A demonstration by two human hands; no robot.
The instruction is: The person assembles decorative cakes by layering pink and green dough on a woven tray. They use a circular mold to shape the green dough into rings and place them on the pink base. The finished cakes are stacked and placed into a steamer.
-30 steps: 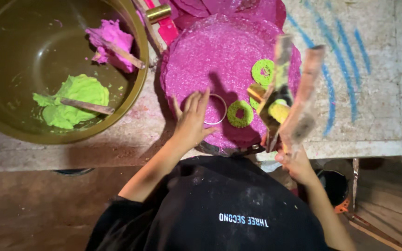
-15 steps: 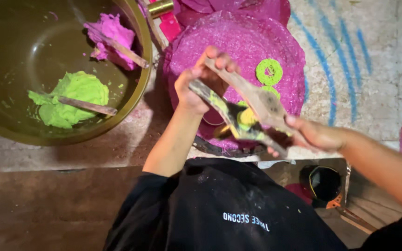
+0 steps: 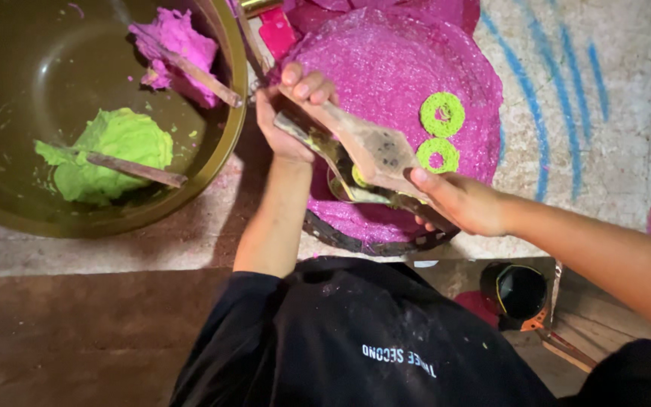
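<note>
My left hand (image 3: 289, 120) grips the upper end of two flat wooden paddles (image 3: 374, 151) laid one on the other. My right hand (image 3: 461, 202) holds their lower end. Green paste (image 3: 359, 178) is smeared on the darker lower blade. The paddles hang slanted over the near left part of a round pink glittery disc (image 3: 386, 60). Two green rings (image 3: 442, 114) (image 3: 438, 155) lie on the disc just right of the paddles. A metal ring mould (image 3: 334, 188) shows partly beneath them.
A large olive bowl (image 3: 227, 143) at the left holds a lump of green paste (image 3: 114, 147) and a lump of pink paste (image 3: 178, 41), each with a wooden stick in it. The disc rests on a rough slab with blue streaks (image 3: 566, 90). A small dark pot (image 3: 520, 290) stands below the slab's edge.
My left hand has lifted off the ring mould on the disc and taken the paddles' upper end. My right hand has swung the paddles from upright down across the disc.
</note>
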